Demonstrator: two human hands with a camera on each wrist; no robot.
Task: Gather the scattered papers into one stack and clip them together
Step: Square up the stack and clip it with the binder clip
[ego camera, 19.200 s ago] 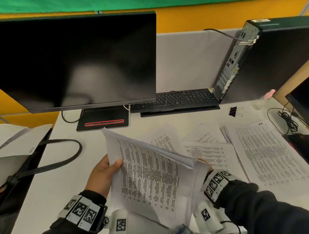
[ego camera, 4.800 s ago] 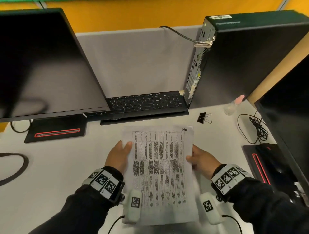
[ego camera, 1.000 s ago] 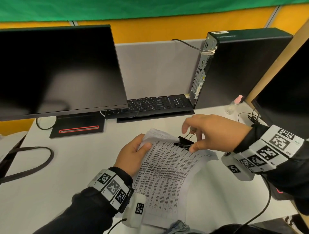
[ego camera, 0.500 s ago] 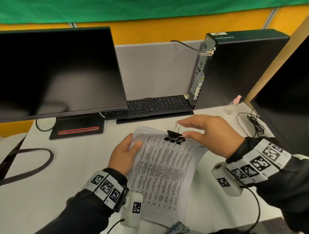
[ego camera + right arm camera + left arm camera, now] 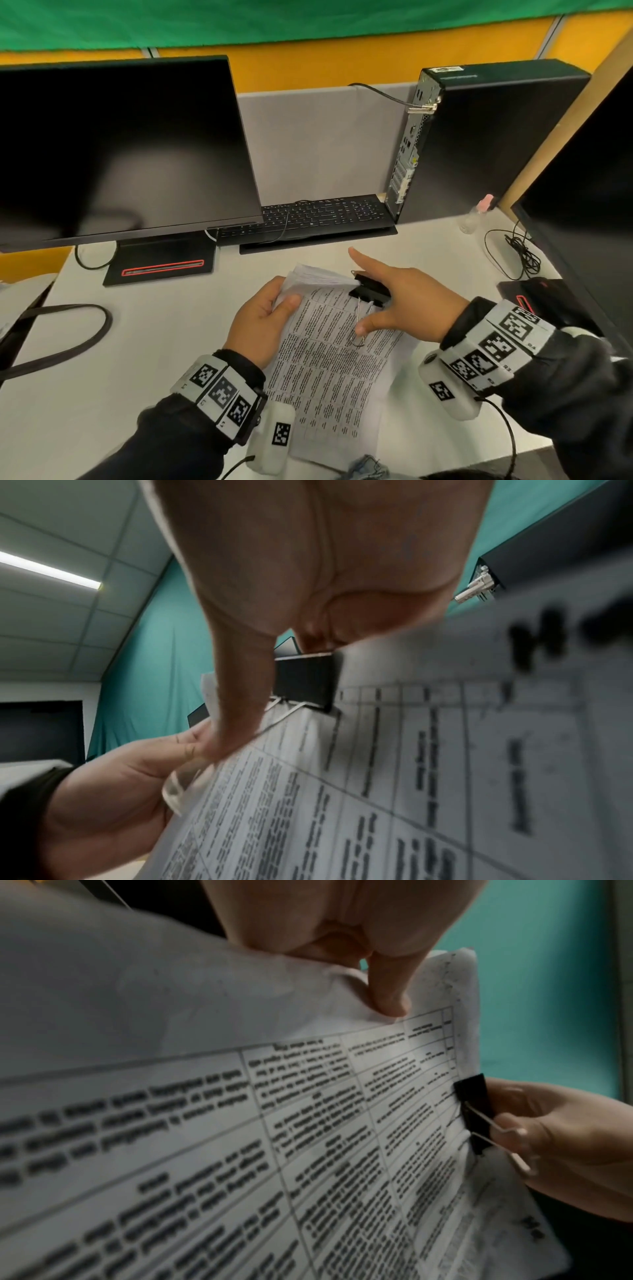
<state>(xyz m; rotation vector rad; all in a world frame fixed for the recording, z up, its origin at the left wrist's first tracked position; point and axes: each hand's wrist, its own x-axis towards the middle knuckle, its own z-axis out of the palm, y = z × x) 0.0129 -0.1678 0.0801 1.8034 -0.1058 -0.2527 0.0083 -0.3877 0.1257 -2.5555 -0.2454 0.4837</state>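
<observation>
Light, floppy stack of papers (image 5: 329,353), lifted at the top end over the tabletop (image 5: 113,370) and already bitten by the black clip (image 5: 370,291) along its top edge. Pinched at the top left corner by the left hand (image 5: 263,318); right hand (image 5: 407,301) spread, thumb pressing the clip's wire handle flat. Probably best held near the clipped edge, since the loose end sags.
</observation>
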